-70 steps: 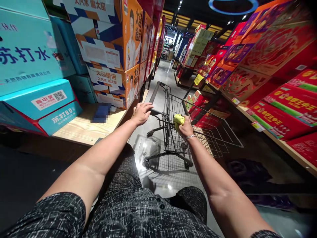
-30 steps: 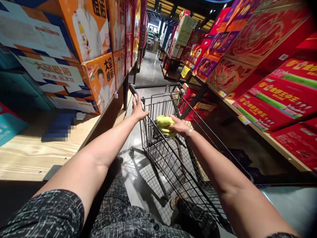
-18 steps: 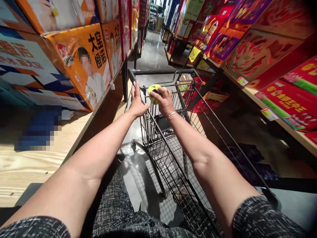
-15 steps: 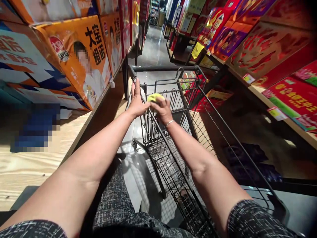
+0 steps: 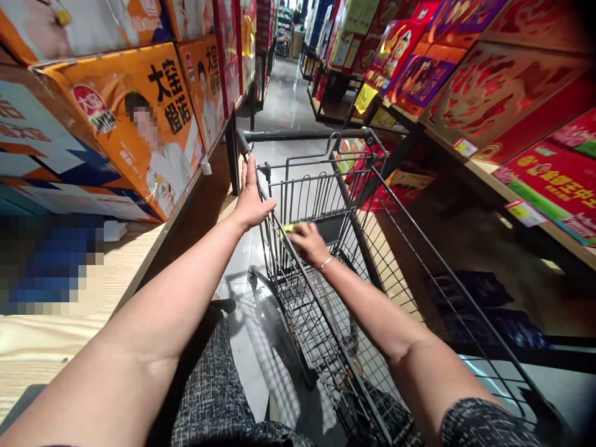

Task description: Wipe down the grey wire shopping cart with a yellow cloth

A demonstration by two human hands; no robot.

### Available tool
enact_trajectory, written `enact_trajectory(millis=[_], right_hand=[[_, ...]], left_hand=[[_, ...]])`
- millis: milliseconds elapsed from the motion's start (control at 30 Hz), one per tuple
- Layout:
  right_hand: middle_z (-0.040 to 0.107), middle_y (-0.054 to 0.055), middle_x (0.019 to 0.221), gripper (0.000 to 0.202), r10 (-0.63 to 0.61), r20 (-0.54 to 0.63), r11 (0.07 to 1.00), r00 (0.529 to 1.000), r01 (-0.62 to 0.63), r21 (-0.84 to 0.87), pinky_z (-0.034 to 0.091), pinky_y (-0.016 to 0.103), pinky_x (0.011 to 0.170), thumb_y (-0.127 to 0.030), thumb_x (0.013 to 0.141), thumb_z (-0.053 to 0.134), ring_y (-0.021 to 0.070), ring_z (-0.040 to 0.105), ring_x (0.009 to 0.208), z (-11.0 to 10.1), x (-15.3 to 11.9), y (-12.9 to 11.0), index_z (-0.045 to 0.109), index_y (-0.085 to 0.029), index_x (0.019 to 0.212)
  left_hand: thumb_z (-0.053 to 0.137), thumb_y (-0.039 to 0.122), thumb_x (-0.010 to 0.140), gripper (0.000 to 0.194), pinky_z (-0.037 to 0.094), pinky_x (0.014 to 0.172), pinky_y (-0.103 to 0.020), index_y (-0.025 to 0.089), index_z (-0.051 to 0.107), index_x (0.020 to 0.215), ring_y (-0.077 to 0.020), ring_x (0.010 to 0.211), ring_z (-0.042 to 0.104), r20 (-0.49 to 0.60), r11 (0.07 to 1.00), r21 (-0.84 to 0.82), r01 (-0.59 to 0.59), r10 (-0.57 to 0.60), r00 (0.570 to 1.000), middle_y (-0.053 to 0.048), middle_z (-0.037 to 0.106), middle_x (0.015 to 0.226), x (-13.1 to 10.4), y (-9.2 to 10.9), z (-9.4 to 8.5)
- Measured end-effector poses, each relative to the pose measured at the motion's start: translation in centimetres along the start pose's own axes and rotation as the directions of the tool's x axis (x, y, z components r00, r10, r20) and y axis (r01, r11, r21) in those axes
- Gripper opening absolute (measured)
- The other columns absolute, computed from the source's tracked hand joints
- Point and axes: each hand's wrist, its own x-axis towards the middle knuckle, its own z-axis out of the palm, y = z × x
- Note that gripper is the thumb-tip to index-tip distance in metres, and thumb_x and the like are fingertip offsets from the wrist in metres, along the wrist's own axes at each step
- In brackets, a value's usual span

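A dark metal shopping cart [image 5: 302, 134] stands in the aisle in front of me. My left hand [image 5: 252, 202] is on the cart's near side rail, close to the handle corner, its thumb pointing right and its fingers along the outer side. In my right hand [image 5: 310, 243] is a yellow cloth [image 5: 288, 228], partly hidden by the fingers and pressed near the upper side rail, a little below and right of my left hand. A thin bracelet circles the right wrist.
Orange printed boxes [image 5: 125, 124] are stacked on a wooden shelf [image 5: 125, 264] to the left. Red gift boxes [image 5: 554, 180] line the right shelf. The tiled aisle [image 5: 288, 93] runs ahead.
My right hand has moved down with the yellow cloth, along the cart's side rail and away from my left hand. My left hand remains on the rail. The view has shifted slightly.
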Motion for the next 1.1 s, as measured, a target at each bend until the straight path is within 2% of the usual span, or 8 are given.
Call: enact_trajectory(millis=[133, 233, 333, 467, 600, 767, 933, 1100], right_hand=[[0.046, 0.006, 0.141, 0.045, 0.166, -0.344, 0.980, 0.924, -0.194, -0.047, 0.049, 0.055, 0.102, -0.020, 0.095, 0.058, 0.0325, 0.043, 0.127, -5.5, 6.6, 6.6, 0.064, -0.038, 0.137], [0.041, 0.005, 0.148, 0.050, 0.191, -0.361, 0.974, 0.913, -0.221, -0.042, 0.044, 0.057, 0.109, -0.017, 0.093, 0.057, 0.0329, 0.038, 0.136, -5.5, 7.5, 9.8, 0.061, -0.035, 0.139], [0.046, 0.005, 0.144, 0.047, 0.249, -0.254, 0.966, 0.935, -0.258, -0.003, 0.048, 0.053, 0.107, -0.013, 0.087, 0.060, 0.0311, 0.040, 0.133, -1.0, 2.9, 9.4, 0.068, -0.033, 0.128], [0.056, 0.008, 0.131, 0.036, 0.270, 0.129, 0.961, 0.954, -0.274, 0.021, 0.051, 0.046, 0.103, -0.011, 0.085, 0.059, 0.0291, 0.046, 0.124, 5.6, -6.9, 6.4, 0.078, -0.031, 0.109], [0.060, 0.007, 0.127, 0.040, 0.294, 0.247, 0.952, 0.923, -0.306, 0.008, 0.051, 0.041, 0.099, -0.006, 0.086, 0.053, 0.0260, 0.049, 0.116, 7.1, -11.6, 6.6, 0.080, -0.030, 0.104], [0.056, 0.011, 0.131, 0.043, 0.355, 0.050, 0.935, 0.934, -0.354, -0.019, 0.047, 0.048, 0.104, -0.004, 0.080, 0.055, 0.0291, 0.048, 0.119, 2.2, -6.1, 13.6, 0.078, -0.025, 0.108], [0.050, 0.006, 0.133, 0.037, 0.302, -0.452, 0.945, 0.839, -0.325, 0.028, 0.044, 0.054, 0.109, -0.019, 0.085, 0.058, 0.0289, 0.046, 0.129, -4.9, 3.7, 21.9, 0.069, -0.028, 0.119], [0.043, 0.006, 0.142, 0.048, 0.310, -0.519, 0.940, 0.797, -0.337, 0.043, 0.042, 0.054, 0.113, -0.020, 0.083, 0.061, 0.0285, 0.040, 0.139, -3.7, 5.0, 23.3, 0.059, -0.029, 0.130]], left_hand=[[0.072, 0.019, 0.082, 0.124, 0.002, 0.134, -0.042, 0.033, -0.018, 0.165, -0.0253, 0.161, -0.018, 0.005, 0.993, 0.115, -0.017, 0.016, 1.000, 0.000, -0.011, 0.177, -0.1, 0.3, 0.3], [0.070, 0.024, 0.087, 0.116, -0.001, 0.133, -0.050, 0.032, -0.014, 0.167, -0.0281, 0.158, -0.028, -0.033, 0.950, 0.312, -0.033, 0.045, 0.998, 0.001, -0.014, 0.176, -0.6, 2.4, 0.5], [0.070, 0.026, 0.087, 0.110, -0.003, 0.132, -0.058, 0.035, -0.004, 0.168, -0.0322, 0.158, -0.028, -0.029, 0.881, 0.464, -0.095, 0.122, 0.992, 0.002, -0.012, 0.177, -0.8, 5.0, 0.7], [0.071, 0.039, 0.087, 0.099, 0.001, 0.130, -0.062, 0.037, 0.014, 0.168, -0.0360, 0.161, -0.017, 0.227, 0.819, 0.506, -0.271, 0.176, 0.958, 0.001, -0.001, 0.178, 0.6, 6.3, 0.7], [0.061, 0.065, 0.090, 0.092, -0.001, 0.129, -0.059, 0.035, 0.021, 0.167, -0.0364, 0.162, -0.009, 0.454, 0.793, 0.502, -0.346, 0.100, 0.886, -0.001, 0.007, 0.177, 2.2, 5.7, 0.9], [0.047, 0.076, 0.091, 0.080, -0.010, 0.129, -0.056, 0.037, 0.039, 0.161, -0.0360, 0.162, 0.012, 0.558, 0.729, 0.583, -0.359, -0.038, 0.829, 0.001, 0.011, 0.177, 2.3, 6.3, 1.1], [0.048, 0.076, 0.090, 0.082, -0.013, 0.128, -0.055, 0.039, 0.037, 0.162, -0.0362, 0.162, 0.014, 0.570, 0.694, 0.622, -0.363, -0.084, 0.817, 0.003, 0.012, 0.176, 2.1, 7.1, 1.2], [0.046, 0.076, 0.090, 0.081, -0.015, 0.127, -0.058, 0.041, 0.034, 0.162, -0.0358, 0.162, 0.015, 0.559, 0.675, 0.646, -0.357, -0.099, 0.823, 0.004, 0.013, 0.176, 2.1, 7.1, 1.2]])
